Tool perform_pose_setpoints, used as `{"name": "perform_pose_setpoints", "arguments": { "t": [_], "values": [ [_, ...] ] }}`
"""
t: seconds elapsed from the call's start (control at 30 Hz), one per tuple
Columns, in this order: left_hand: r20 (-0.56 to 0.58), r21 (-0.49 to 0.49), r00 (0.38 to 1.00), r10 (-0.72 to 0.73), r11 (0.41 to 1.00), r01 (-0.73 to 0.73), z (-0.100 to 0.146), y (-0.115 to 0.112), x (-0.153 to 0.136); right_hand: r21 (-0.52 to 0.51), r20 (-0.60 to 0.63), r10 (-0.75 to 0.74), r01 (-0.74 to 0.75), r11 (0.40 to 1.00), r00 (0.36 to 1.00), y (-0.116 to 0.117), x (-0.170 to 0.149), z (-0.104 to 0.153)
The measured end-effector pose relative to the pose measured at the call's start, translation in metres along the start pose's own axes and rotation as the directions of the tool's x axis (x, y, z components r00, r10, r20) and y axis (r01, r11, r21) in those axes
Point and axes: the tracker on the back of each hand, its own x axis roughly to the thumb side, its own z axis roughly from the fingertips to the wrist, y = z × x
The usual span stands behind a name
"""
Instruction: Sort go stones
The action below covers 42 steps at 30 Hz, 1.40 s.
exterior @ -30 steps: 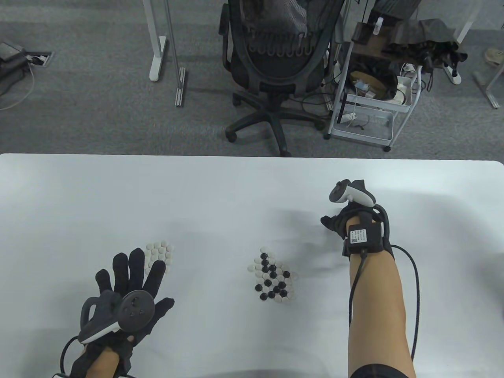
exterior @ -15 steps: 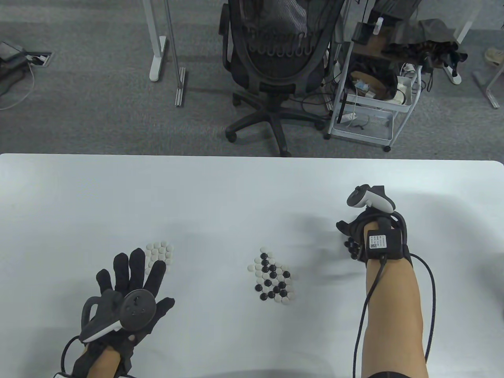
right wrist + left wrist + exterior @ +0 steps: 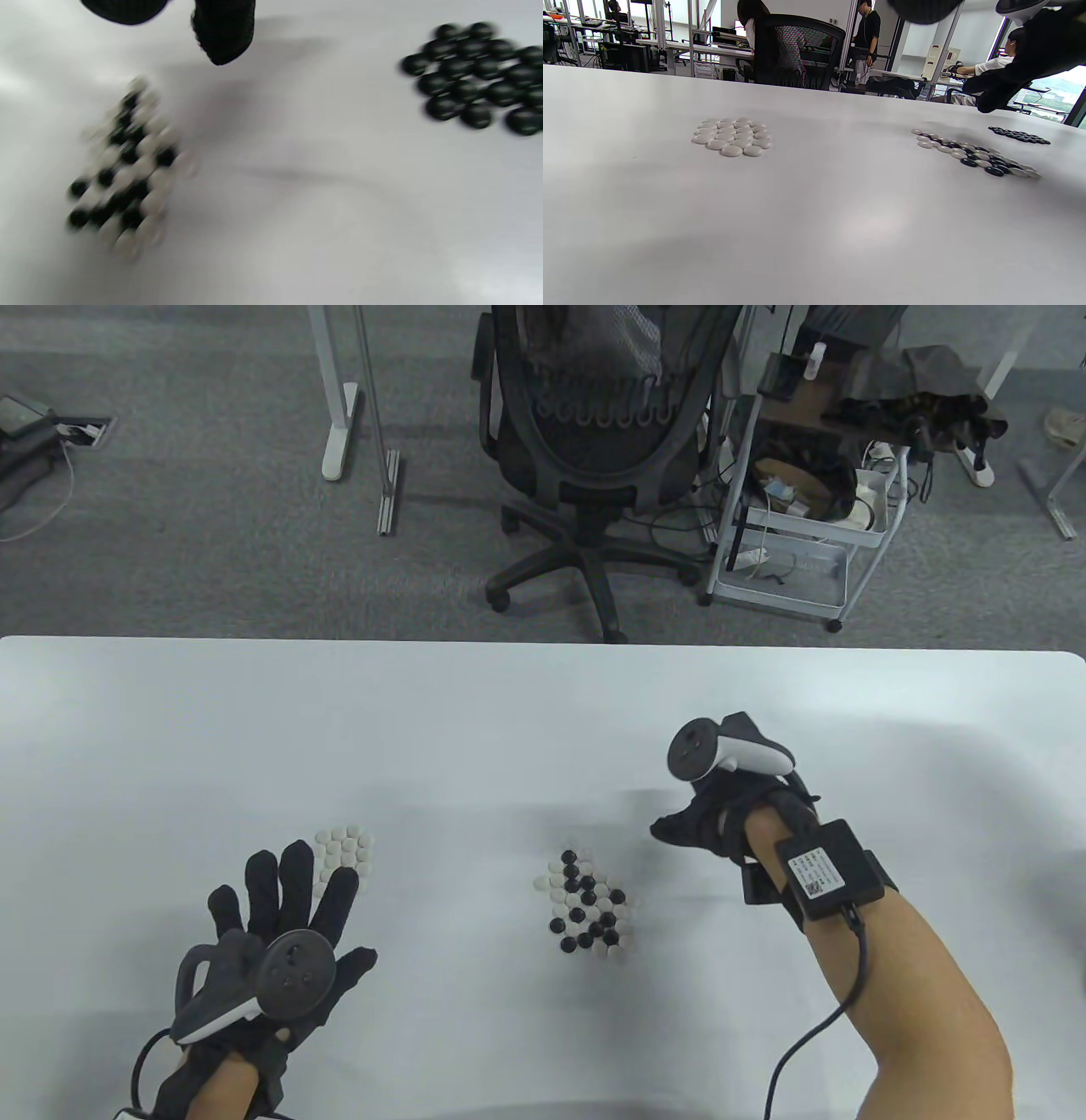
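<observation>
A mixed pile of black and white stones (image 3: 590, 909) lies at the table's middle front, blurred in the right wrist view (image 3: 123, 169). A sorted group of white stones (image 3: 344, 848) lies to the left, also in the left wrist view (image 3: 731, 136). My left hand (image 3: 288, 891) lies flat with fingers spread, covering the group's near edge. A sorted group of black stones (image 3: 475, 76) lies to the right; in the table view my right arm hides it. My right hand (image 3: 691, 824) hovers just right of the mixed pile, its fingertips (image 3: 222, 38) holding nothing.
The white table (image 3: 475, 712) ends at its far edge, with an office chair (image 3: 594, 432) and a wire cart (image 3: 806, 517) on the carpet beyond. The left wrist view shows people at desks in the background.
My right hand went right to the black group, then swung back left and now hovers near the mixed pile. The left hand has stayed still.
</observation>
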Motion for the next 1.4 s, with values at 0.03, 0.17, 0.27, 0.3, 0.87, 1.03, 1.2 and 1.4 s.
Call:
{"name": "perform_pose_setpoints", "arguments": {
  "t": [0.03,0.17,0.27,0.3,0.87,1.03,1.2,1.4],
  "values": [
    [0.000,0.000,1.000,0.000,1.000,0.000,0.000,0.000,0.000,0.010,0.039,0.026,-0.026,1.000,0.999,0.008,0.012,0.002],
    [0.000,-0.002,1.000,-0.003,1.000,0.003,0.000,0.000,0.001,0.041,0.186,0.146,-0.156,0.987,0.972,0.043,0.062,0.007],
    [0.002,-0.002,1.000,-0.005,1.000,0.005,0.000,0.000,0.001,0.053,0.232,0.186,-0.203,0.978,0.955,0.058,0.082,0.003],
    [0.002,-0.002,1.000,-0.005,1.000,0.005,0.000,0.000,0.001,0.053,0.247,0.194,-0.213,0.976,0.949,0.063,0.089,-0.001],
    [0.004,0.012,1.000,-0.003,1.000,0.003,0.003,0.002,0.002,0.072,0.319,0.269,-0.306,0.949,0.909,0.093,0.121,-0.023],
    [0.003,0.006,1.000,-0.007,1.000,0.007,0.003,0.001,0.002,0.128,0.325,0.314,-0.371,0.920,0.892,0.110,0.104,0.002],
    [0.002,0.013,1.000,-0.004,1.000,0.004,0.003,0.003,0.001,0.169,0.110,0.302,-0.318,0.933,0.947,0.111,0.020,0.035],
    [0.017,0.018,1.000,-0.011,1.000,0.010,0.003,0.004,0.003,0.115,-0.192,0.006,0.016,0.993,0.981,0.110,-0.108,0.066]
  ]
}}
